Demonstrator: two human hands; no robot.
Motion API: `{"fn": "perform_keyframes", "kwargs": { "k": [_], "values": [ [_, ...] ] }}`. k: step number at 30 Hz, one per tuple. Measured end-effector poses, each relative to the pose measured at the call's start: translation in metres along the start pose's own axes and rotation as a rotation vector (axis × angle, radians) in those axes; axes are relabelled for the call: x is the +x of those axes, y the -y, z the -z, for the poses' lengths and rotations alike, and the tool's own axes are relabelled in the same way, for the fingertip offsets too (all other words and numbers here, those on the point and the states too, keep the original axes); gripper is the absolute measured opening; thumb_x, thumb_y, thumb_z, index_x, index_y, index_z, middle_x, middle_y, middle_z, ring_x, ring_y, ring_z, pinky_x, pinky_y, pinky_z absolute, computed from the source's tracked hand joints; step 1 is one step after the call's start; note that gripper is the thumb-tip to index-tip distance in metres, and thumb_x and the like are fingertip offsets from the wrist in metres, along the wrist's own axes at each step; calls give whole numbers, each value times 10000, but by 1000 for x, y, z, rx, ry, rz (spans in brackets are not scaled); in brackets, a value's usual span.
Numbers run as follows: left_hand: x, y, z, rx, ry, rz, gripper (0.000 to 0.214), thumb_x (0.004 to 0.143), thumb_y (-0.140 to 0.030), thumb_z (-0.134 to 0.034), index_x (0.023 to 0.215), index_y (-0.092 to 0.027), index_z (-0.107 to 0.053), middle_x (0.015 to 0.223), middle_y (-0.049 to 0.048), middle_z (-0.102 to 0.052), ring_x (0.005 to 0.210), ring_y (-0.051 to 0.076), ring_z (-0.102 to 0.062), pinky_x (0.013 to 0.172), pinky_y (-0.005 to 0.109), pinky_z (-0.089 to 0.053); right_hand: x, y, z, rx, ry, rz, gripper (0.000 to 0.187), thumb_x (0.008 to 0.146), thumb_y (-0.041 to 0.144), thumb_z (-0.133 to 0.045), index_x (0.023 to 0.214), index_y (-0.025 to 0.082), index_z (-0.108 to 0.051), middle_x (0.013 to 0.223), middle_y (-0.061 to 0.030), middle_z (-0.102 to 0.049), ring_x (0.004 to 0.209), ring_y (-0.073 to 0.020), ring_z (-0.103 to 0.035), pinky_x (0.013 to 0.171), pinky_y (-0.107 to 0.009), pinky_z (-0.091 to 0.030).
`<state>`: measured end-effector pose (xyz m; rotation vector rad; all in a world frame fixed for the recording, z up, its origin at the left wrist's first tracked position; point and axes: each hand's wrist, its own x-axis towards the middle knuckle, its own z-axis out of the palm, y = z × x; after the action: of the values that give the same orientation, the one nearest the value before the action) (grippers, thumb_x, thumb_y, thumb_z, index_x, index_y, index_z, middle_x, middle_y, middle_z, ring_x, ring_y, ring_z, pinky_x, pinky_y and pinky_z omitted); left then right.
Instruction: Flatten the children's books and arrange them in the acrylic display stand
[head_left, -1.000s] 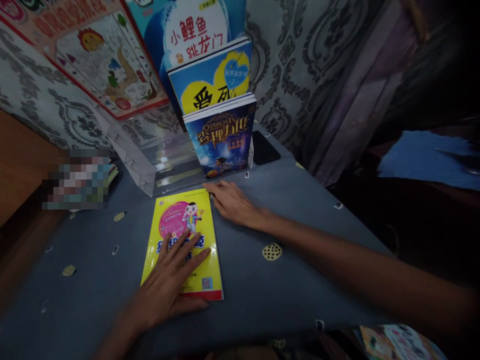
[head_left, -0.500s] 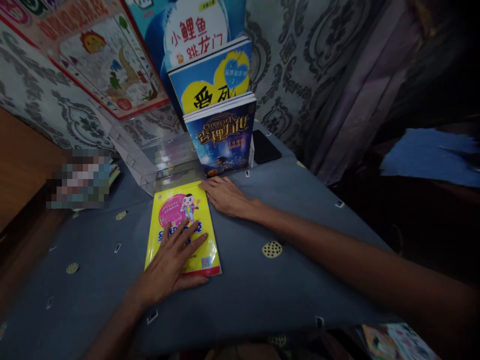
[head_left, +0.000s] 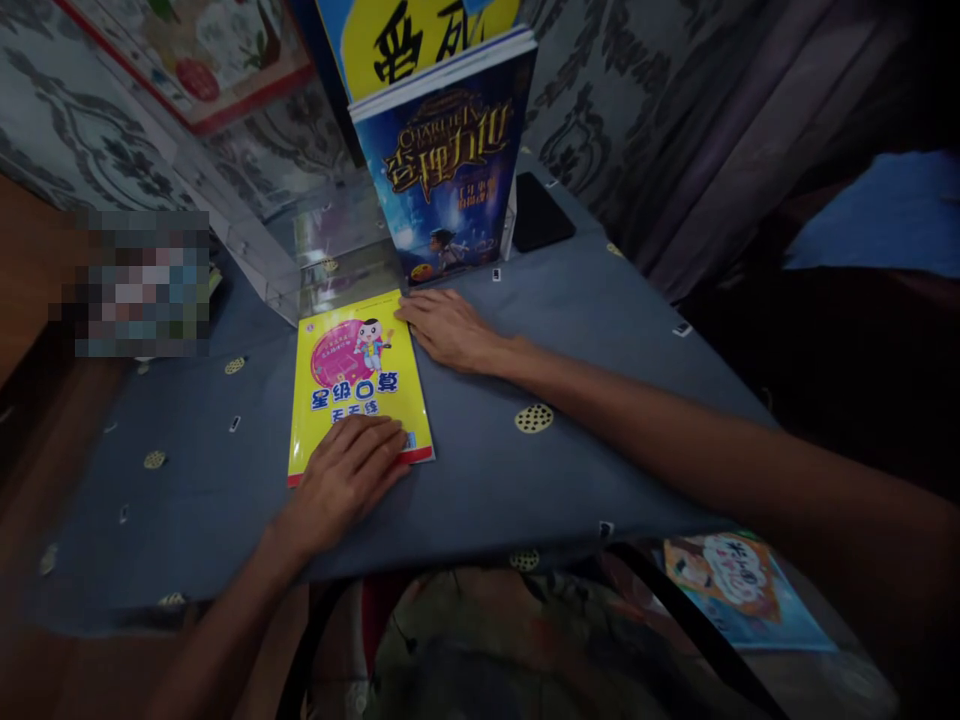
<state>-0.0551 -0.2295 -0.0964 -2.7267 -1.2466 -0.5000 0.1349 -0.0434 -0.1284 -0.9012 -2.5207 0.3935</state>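
A yellow workbook with a pink circle and a cartoon figure lies flat on the cloth-covered table. My left hand rests palm down over its lower edge, fingers extended close together across the cover. At the upper right corner of the workbook is my right hand, flat on the cloth with its fingertips touching that corner; its thumb is hidden. Just beyond stands a dark blue book with gold lettering, leaning in a clear plastic stand.
Behind the blue book rises a yellow-and-blue book. A black phone-like slab lies to its right. A red-edged picture book stands at the upper left, with a blurred pile below. Another book sits below the table's front edge.
The view has tipped downward. My left hand has slid toward the workbook's lower edge and its spread fingers have drawn together, uncovering the title. My right hand stays at the corner.
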Motion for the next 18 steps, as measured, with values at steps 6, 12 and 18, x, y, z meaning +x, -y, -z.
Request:
{"fn": "perform_keyframes", "kwargs": {
  "k": [6, 12, 18],
  "values": [
    [1, -1, 1, -56, -20, 24, 235, 999, -207, -565, 1195, -209, -694, 1116, 80, -762, 1061, 228, -697, 953, 422, -583, -29, 19, 1, 62, -2, 66, 361, 1021, 240, -436, 1316, 166, -633, 1458, -155, -572, 1392, -304, -459, 1125, -512, -366],
    [1, -2, 3, -74, -26, 1, 250, 985, -154, -566, 1204, -178, -682, 1131, 93, -758, 1071, 235, -685, 937, 425, -583, -55, 34, 3, 90, 3, 105, 371, 1039, 367, -473, 1285, 157, -655, 1465, -171, -557, 1407, -300, -457, 1143, -517, -370],
    [-5, -4, -6, -39, -64, 25, 256, 988, -214, -586, 1224, -197, -681, 1154, 97, -749, 1110, 244, -670, 980, 448, -569, -68, 45, 5, 74, 60, 145, 688, 927, 630, -606, 1424, 156, -555, 1556, -219, -460, 1490, -366, -341, 1182, -605, -295]
  ]
}}
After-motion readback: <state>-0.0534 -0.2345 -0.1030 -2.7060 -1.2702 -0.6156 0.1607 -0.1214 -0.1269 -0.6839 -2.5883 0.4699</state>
